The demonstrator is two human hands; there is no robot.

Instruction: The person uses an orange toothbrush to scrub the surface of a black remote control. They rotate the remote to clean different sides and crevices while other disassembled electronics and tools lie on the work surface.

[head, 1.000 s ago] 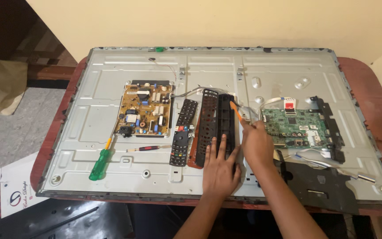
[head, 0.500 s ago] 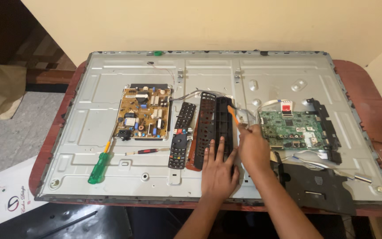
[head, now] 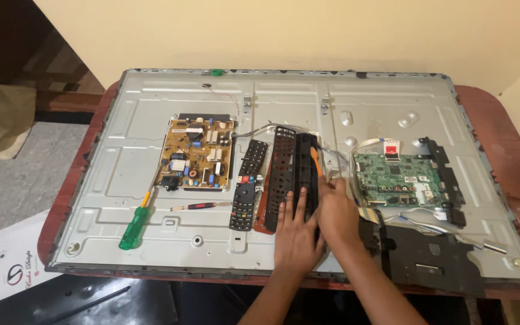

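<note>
Metal TV back panel (head: 151,120) | left hand (head: 296,238) flat (open) on black cover (head: 306,174) | right hand (head: 338,210) grasping orange tool (head: 316,161)

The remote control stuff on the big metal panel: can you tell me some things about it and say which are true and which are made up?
1. The left hand lies flat on the black remote shell. True.
2. The right hand holds an orange-handled tool. True.
3. The green-handled screwdriver is in the left hand. False: it lies on the metal panel, left of both hands.
4. The black remote with its buttons lies to the right of the green circuit board. False: it lies left of it, beside the yellow-brown circuit board.
5. Both hands are up in the air. False: both rest down on the work.
</note>
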